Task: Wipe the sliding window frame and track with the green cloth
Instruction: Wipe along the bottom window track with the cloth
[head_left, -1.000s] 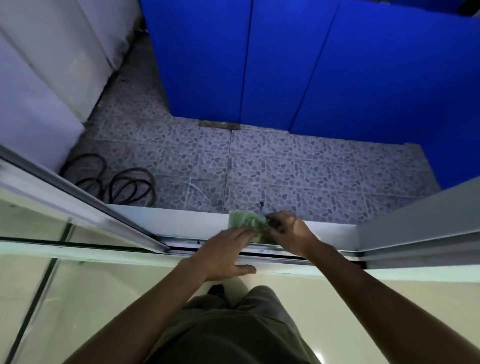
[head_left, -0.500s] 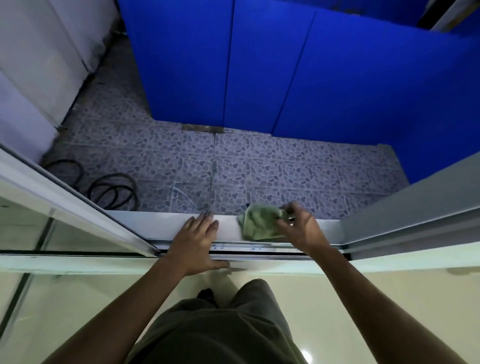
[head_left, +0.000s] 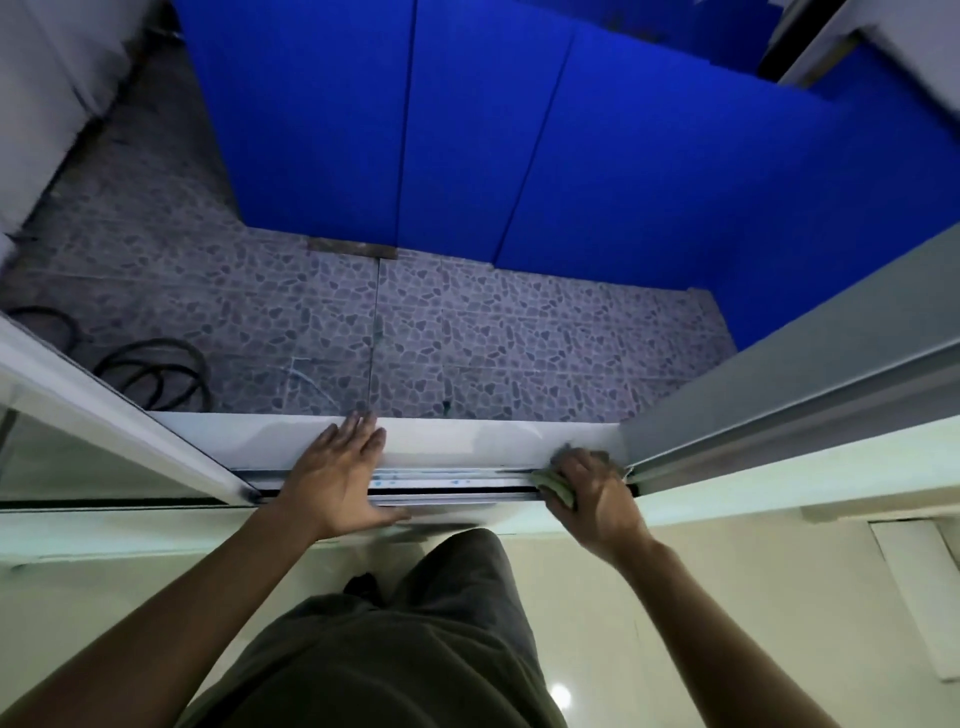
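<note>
The metal window track (head_left: 457, 480) runs left to right below the white sill (head_left: 467, 441). My right hand (head_left: 597, 493) presses the green cloth (head_left: 556, 486) onto the right end of the track, beside the grey sliding frame (head_left: 779, 415). Most of the cloth is hidden under my fingers. My left hand (head_left: 337, 478) lies flat on the sill and track, fingers spread, holding nothing. A white sliding panel frame (head_left: 130, 426) with glass stands at the left.
Beyond the sill lies a pebble-patterned tiled floor (head_left: 493, 338) with blue panels (head_left: 519, 145) behind it. Coiled black hose (head_left: 156, 374) rests on the tiles at the left. My legs in dark trousers (head_left: 405, 649) stand on a pale glossy floor.
My right hand has carried the cloth from the middle of the sill down to the right end of the track. My left hand has let go of the cloth and rests flat on the sill.
</note>
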